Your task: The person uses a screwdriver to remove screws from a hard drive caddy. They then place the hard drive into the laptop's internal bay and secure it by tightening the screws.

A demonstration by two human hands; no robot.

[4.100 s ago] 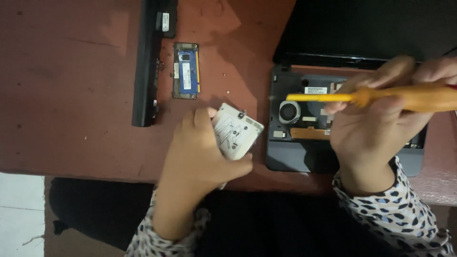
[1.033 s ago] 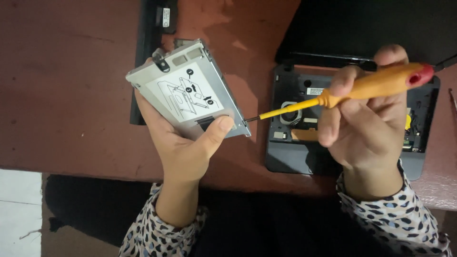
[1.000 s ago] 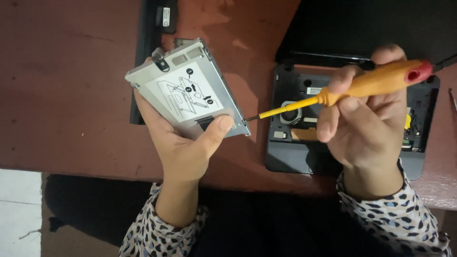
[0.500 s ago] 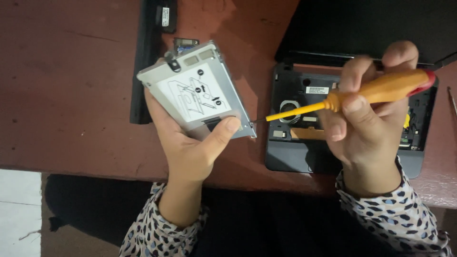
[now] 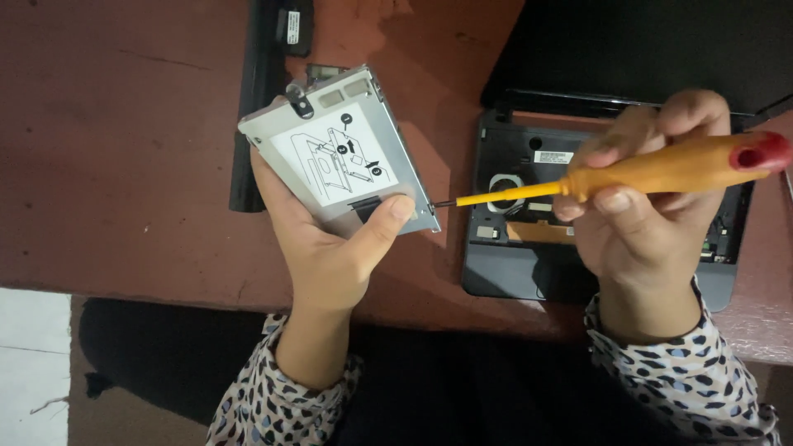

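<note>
Your left hand (image 5: pixel 330 248) grips a flat silver drive caddy (image 5: pixel 339 153) in the middle left of the frame, lifted off the table and tilted, thumb pressed over its lower edge; your right hand (image 5: pixel 644 223) is clenched around a yellow-handled screwdriver (image 5: pixel 611 177) with a red cap, at the right of the frame; its tip meets the caddy's right side edge, near the lower corner, where a side screw seems to sit. By the look of it you are working that screw; whether it is going in or out cannot be told. The move in hand calls for the tip kept square in the screw head and the caddy held firm against the push. Behind the screwdriver an opened laptop (image 5: pixel 512 264) lies on the reddish table (image 5: pixel 116 165); a long black battery (image 5: pixel 252 99) lies at the upper left.
</note>
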